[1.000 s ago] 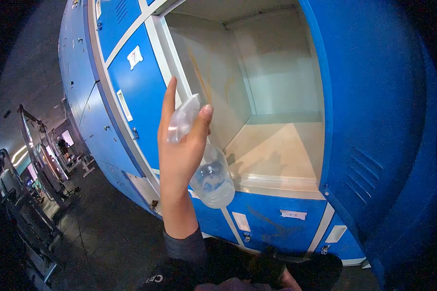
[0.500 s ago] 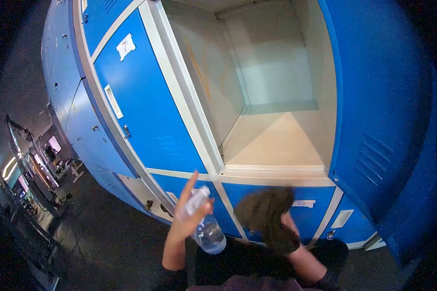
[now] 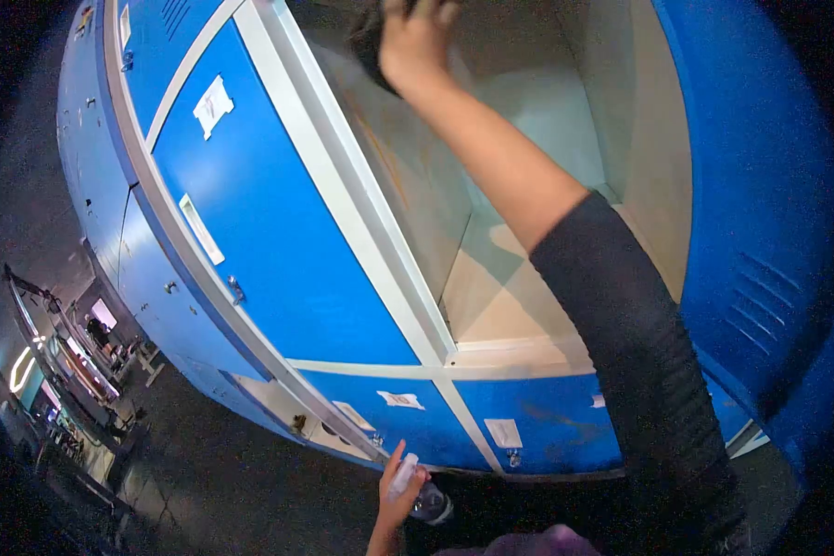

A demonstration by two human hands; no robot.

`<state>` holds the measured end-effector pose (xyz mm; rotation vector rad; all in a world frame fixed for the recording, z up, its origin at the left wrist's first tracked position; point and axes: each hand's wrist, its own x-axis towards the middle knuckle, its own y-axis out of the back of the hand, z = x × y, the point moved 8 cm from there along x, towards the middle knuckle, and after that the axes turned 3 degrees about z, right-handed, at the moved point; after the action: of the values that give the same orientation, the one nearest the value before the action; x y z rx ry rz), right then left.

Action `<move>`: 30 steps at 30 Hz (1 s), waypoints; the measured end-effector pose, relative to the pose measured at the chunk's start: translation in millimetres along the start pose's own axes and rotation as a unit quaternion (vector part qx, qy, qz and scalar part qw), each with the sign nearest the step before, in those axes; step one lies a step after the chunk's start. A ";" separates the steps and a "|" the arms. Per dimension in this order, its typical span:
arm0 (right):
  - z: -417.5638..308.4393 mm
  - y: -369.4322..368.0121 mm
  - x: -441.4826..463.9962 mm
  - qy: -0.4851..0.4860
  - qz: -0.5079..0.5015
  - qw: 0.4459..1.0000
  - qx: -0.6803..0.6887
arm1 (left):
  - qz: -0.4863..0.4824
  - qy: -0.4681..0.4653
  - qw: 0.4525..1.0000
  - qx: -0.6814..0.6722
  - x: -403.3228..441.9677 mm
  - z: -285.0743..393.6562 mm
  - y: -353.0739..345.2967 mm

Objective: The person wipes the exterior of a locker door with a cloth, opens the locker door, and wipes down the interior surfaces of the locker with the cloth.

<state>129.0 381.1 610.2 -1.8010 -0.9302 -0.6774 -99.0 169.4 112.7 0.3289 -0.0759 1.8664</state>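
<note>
My right hand [image 3: 420, 44] reaches up into the open locker [image 3: 528, 269], its fingers over a dark cloth [image 3: 371, 51] against the upper left inner wall. The cloth is partly hidden by the hand and cut by the frame's top. Low in the view, my left hand [image 3: 397, 496] is wrapped round the neck of a clear spray bottle [image 3: 433, 505], with one finger stretched upward. Orange-brown streaks [image 3: 385, 153] mark the locker's left inner wall.
The open blue locker door [image 3: 760, 204] stands at the right. Closed blue lockers [image 3: 278, 213] with handles and labels lie left and below. Dark floor [image 3: 222, 491] and gym equipment [image 3: 65, 361] show at the left, with a person [image 3: 97, 329] far back.
My right hand has risen with the cloth from below the locker to its upper inside wall. My left hand and the bottle have moved lower. The view has shifted a little.
</note>
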 end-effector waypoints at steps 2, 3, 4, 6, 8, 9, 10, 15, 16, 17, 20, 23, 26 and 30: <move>1.6 -41.0 -11.6 -0.038 -0.125 0.989 0.063 | 0.010 0.012 1.000 -0.025 -2.5 -15.2 2.9; -4.4 -49.9 -20.0 -0.028 -0.153 0.985 0.070 | 0.008 0.022 1.000 -0.007 -1.5 -18.3 1.5; -10.3 -58.3 -26.9 -0.019 -0.182 0.980 0.077 | 0.026 0.014 0.999 0.035 0.8 -16.9 3.5; -5.8 -80.1 -34.4 0.146 -0.200 0.968 0.046 | 0.066 0.004 0.991 0.116 2.0 -8.6 6.4; 4.8 -86.6 -52.3 0.315 -0.170 0.934 0.012 | 0.087 0.049 0.995 0.018 3.5 -12.2 6.5; 5.3 -69.8 -68.3 0.401 -0.131 0.907 -0.006 | 0.095 0.072 0.992 -0.031 4.4 -14.8 4.9; 7.2 -52.5 -86.4 0.483 -0.091 0.871 -0.024 | 0.103 0.095 0.987 -0.080 6.1 -18.8 3.1; 73.1 -12.7 -112.4 0.196 -0.254 0.946 0.044 | 0.100 0.038 0.993 -0.040 18.6 -16.8 3.2; 88.8 -10.3 -118.3 0.187 -0.260 0.947 0.024 | 0.092 0.006 0.996 0.020 19.4 -11.3 3.3; 105.3 -7.3 -122.7 0.183 -0.252 0.950 -0.006 | 0.081 0.030 0.996 -0.002 18.2 -15.8 1.1; 136.9 -4.2 -125.5 0.092 -0.223 0.967 -0.087 | 0.057 0.083 0.994 -0.032 12.9 -28.7 -1.7; 108.3 -15.3 -118.6 -0.057 -0.182 0.977 -0.098 | 0.076 0.090 0.993 -0.031 16.4 -32.6 1.5; 42.7 -32.8 -99.8 0.010 -0.181 0.983 -0.031 | 0.105 0.086 0.986 -0.094 19.1 -30.7 -4.0; -15.4 -32.5 -92.9 0.229 -0.189 0.945 0.137 | 0.092 0.116 0.982 -0.116 19.4 -33.7 -9.8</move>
<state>49.9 347.4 560.1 -1.1545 -0.9957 -1.0961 -101.5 197.7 84.4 -0.0607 -0.1686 2.0413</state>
